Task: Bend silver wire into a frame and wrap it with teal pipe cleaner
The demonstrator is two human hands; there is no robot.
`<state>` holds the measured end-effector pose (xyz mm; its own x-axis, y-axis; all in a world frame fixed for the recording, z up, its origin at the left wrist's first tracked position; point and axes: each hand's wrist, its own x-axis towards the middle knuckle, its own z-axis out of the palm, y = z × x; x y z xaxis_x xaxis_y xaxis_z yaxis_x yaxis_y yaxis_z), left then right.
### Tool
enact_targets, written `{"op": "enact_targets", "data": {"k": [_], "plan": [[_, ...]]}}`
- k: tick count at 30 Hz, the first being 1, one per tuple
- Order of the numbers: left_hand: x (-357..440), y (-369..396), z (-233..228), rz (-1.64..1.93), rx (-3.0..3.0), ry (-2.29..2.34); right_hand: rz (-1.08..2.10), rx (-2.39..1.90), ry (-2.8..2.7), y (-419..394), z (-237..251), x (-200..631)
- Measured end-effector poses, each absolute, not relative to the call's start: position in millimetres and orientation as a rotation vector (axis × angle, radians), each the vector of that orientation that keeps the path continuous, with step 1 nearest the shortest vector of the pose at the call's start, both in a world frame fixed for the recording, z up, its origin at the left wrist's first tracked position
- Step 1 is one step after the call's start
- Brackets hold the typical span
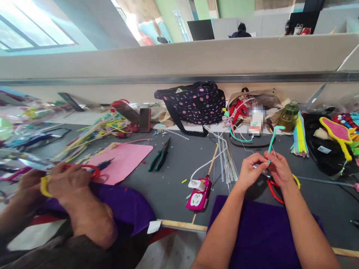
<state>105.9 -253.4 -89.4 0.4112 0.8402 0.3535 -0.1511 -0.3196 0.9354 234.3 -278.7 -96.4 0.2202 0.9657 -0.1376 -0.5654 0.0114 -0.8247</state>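
My left hand (250, 169) and my right hand (279, 169) meet over the grey table (168, 183), above a purple cloth (252, 231). Both pinch a teal pipe cleaner (273, 139) that rises and bends to the right at its top; a thin wire loops beside it at my right fingertips. Red-handled pliers (273, 186) lie on the table just under my hands, and whether my left hand touches them I cannot tell.
A co-worker's hands (64, 179) at the left hold red-handled scissors over a pink sheet (123, 160). Green pliers (159, 156), a pink power bank (198, 196), thin rods (228, 164), a dotted bag (193, 102), a green bottle (288, 114) and craft pieces (336, 134) surround them.
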Motion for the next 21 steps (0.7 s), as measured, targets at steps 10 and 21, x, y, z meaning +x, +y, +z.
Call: {"op": "enact_targets", "data": {"k": [10,21], "plan": [[109,-256,-89,1.365,1.594,0.681,1.333,-0.901,-0.504,-277,-94,228],[114,-258,-93,1.399,1.385,0.740,1.194,-0.808,-0.517,-279,-93,222]]}}
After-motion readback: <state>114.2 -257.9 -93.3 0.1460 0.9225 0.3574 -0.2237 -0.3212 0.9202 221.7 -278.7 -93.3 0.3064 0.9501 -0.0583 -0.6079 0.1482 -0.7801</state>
